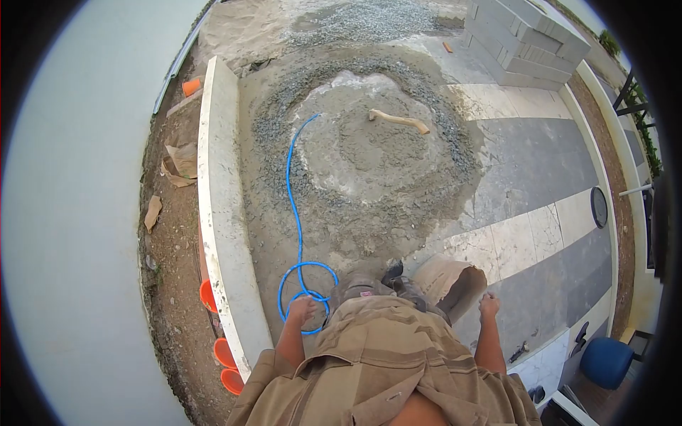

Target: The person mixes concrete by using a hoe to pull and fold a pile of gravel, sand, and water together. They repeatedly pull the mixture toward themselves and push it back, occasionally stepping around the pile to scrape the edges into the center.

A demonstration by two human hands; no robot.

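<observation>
My left hand (pixel 303 309) hangs at my left side with its fingers curled in. Below it the coiled part of a blue hose (pixel 294 202) lies on the wet ground; they overlap in view, but I see no grip on it. At my right side, my right hand (pixel 489 305) is loosely closed with nothing visible in it, close to the rim of an opened brown paper bag (pixel 455 285). Ahead, a wide round heap of wet grey cement mix (pixel 373 153) is ringed by gravel. On top of it lies a wooden handle (pixel 401 121), its far end sunk in the mix.
A low concrete wall (pixel 220 184) runs along the left, with orange buckets (pixel 224 353) beyond it. Stacked grey blocks (pixel 522 46) stand at the back right. Paving tiles (pixel 533 163) cover the right side, near a blue stool (pixel 606 362). Gravel (pixel 369 21) lies behind.
</observation>
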